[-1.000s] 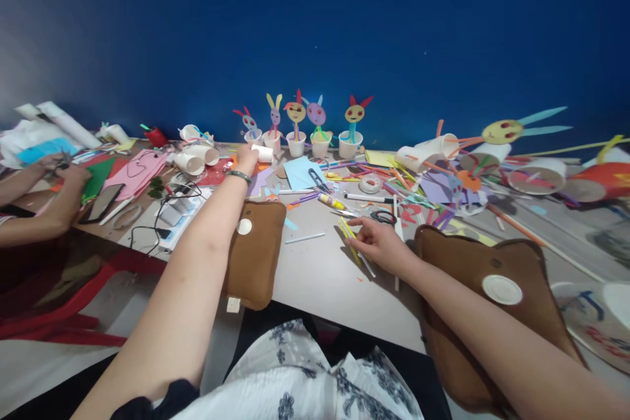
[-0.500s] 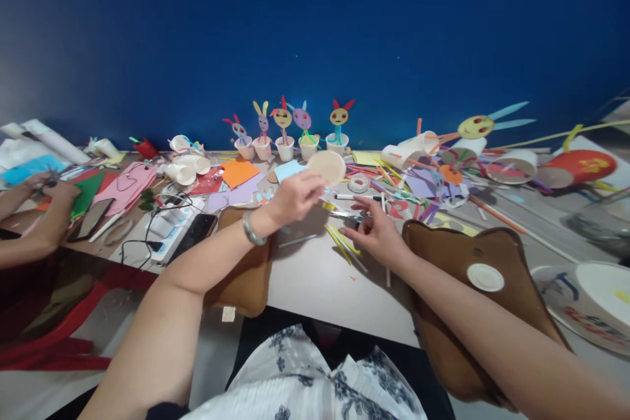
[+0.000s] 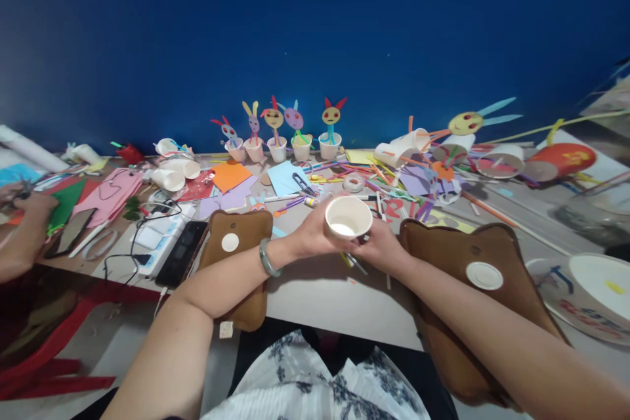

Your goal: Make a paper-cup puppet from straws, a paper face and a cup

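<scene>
A white paper cup (image 3: 348, 218) is held above the table, its open rim tilted toward me so that the bare inside shows. My left hand (image 3: 315, 231), with a bangle (image 3: 268, 258) at the wrist, is closed around the cup's left side. My right hand (image 3: 381, 246) grips the cup low on its right. Beneath and behind the hands lie thin yellow and white strips (image 3: 355, 262), partly hidden. Beyond the cup are a roll of clear tape (image 3: 353, 182), a marker (image 3: 311, 201) and a light blue paper sheet (image 3: 285, 177).
Several paper cups with bunny-faced figures (image 3: 331, 144) stand along the blue wall. Brown padded mats (image 3: 236, 275) lie at both sides. A power strip (image 3: 165, 243) and phone (image 3: 181, 254) sit left. At far left another person's hands (image 3: 29, 210) hold scissors near green paper.
My left hand has brought the cup down and toward me, turning its opening my way. My right hand, formerly beside the scissors on the table, has moved onto the cup.
</scene>
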{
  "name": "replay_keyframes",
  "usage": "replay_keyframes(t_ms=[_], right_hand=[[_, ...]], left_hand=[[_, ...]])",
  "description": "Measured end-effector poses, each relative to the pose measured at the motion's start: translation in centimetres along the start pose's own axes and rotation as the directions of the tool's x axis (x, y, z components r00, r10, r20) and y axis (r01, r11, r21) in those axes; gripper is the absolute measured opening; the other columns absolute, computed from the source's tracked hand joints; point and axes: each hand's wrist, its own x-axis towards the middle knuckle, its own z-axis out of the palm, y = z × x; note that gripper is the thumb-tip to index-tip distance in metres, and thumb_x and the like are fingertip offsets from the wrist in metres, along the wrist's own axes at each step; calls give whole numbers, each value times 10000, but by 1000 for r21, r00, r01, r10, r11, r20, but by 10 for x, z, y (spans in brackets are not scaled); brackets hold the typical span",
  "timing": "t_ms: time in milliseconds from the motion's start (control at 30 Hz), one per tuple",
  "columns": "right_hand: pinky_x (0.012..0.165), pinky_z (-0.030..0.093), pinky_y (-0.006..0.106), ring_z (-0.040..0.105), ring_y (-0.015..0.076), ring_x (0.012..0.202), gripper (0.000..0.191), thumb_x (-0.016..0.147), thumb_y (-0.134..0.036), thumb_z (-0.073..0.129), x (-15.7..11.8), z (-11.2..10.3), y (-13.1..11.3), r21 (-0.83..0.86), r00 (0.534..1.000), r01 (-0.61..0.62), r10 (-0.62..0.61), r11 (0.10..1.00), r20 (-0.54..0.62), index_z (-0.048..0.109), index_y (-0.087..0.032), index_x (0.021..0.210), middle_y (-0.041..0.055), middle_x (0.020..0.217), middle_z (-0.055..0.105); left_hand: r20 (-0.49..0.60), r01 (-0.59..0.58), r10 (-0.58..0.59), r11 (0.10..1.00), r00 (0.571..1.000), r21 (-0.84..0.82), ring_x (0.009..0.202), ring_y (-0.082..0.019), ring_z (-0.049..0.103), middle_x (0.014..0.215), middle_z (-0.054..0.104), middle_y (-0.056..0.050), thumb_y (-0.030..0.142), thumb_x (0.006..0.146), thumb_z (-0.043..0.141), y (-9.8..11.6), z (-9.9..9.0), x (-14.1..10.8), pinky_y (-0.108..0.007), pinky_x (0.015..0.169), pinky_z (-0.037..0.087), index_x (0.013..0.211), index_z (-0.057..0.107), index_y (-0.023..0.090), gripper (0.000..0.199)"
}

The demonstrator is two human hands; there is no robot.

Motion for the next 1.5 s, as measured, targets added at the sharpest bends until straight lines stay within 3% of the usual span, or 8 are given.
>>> replay_keyframes(t_ms=[100,233,433,667,967,1133,1367,1500], right_hand=[[800,542,389,689,281,867,398,739,-486,737,-2,1,2,-35,997,-18,20,999,70,702,-197,1011,107,959,769],[555,454,289,530,143,549,432,799,-512,697,-2,-2,0,13,988,-117,115,993,103,698,-197,1096,44,786,729],[629,490,325,610,187,643,298,878,-433,604,-2,-2,0,-107,989,-127,118,986,-86,714,-199,1026,69,806,736],[607,463,321,603,190,621,259,900,-406,534,3,-6,-9,-292,995,-92,79,952,-57,706,-211,899,69,761,723],[582,369,319,654,248,732,172,745,-360,728,62,-34,-17,-772,914,-63,347,632,209,751,-221,844,83,844,764],[637,398,311,677,255,811,204,830,-378,668,96,-12,-15,-794,945,-27,275,608,178,773,-207,864,100,887,774],[733,464,324,696,289,915,331,895,-436,612,155,36,-14,-755,959,-81,257,651,118,776,-154,948,175,1005,774],[775,490,319,703,295,920,383,818,-460,720,174,54,-6,-685,949,-42,244,727,200,768,-132,1010,196,1007,771]], left_hand=[[88,139,-128,979,988,-146,1064,-278,671,1142,716,-128,431,599,918,2,1,0,-427,987,534,1165,659,162,678],[-182,136,-191,951,965,-276,961,-195,676,1039,740,-75,351,623,904,2,-11,3,-365,960,530,1088,688,173,543],[-539,23,-317,876,781,-482,757,-126,653,871,711,-23,403,576,915,-18,-41,28,-291,778,528,1003,695,162,538],[-571,16,-504,759,648,-651,668,-116,633,819,653,-9,590,655,825,-20,-57,40,-258,633,527,1065,623,173,619],[-532,20,-557,702,638,-712,733,-134,656,884,671,-42,562,819,696,-15,-68,45,-259,656,552,1137,631,172,507],[-559,1,-573,699,600,-715,878,-159,694,990,696,-52,503,869,644,-16,-67,47,-264,731,565,1204,621,201,452],[-528,22,-546,708,651,-705,790,-135,686,896,706,-31,509,891,605,-23,-62,45,-226,661,531,1147,645,192,410],[-507,45,-552,705,662,-708,809,-143,689,970,712,-56,525,876,626,-26,-58,42,-252,706,554,1157,642,176,448]])
